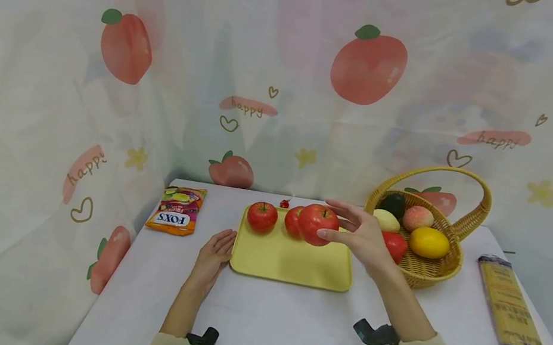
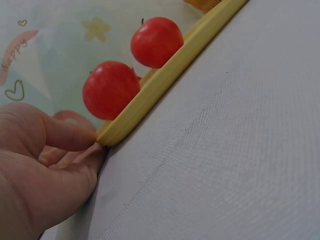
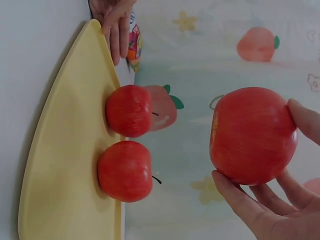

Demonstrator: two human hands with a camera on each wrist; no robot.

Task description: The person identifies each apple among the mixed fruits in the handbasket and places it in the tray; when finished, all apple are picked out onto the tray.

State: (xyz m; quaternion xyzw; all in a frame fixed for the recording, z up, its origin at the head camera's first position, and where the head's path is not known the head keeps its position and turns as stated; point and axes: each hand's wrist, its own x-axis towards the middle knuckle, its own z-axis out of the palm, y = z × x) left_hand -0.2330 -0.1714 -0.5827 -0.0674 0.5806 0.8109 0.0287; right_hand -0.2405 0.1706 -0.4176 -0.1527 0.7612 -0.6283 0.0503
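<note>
My right hand [image 1: 361,234] holds a red apple [image 1: 318,225] between thumb and fingertips, raised above the yellow tray [image 1: 289,265]. Two more red apples stand on the tray: one at the back left [image 1: 262,217], and one near the back middle [image 1: 293,221], partly hidden in the head view by the held apple. At the tray's left edge is my left hand [image 1: 212,262]. The left wrist view shows its thumb and a finger pinching the tray's rim [image 2: 132,116], with the other fingers partly hidden.
A wicker basket [image 1: 420,276] holding several fruits, among them a lemon [image 1: 429,242] and a peach [image 1: 418,219], stands at the right. An orange Fox's candy bag [image 1: 176,210] lies at the left. A long yellow-and-blue packet [image 1: 520,329] lies far right. Behind the tray sits a small red thing [image 1: 285,203].
</note>
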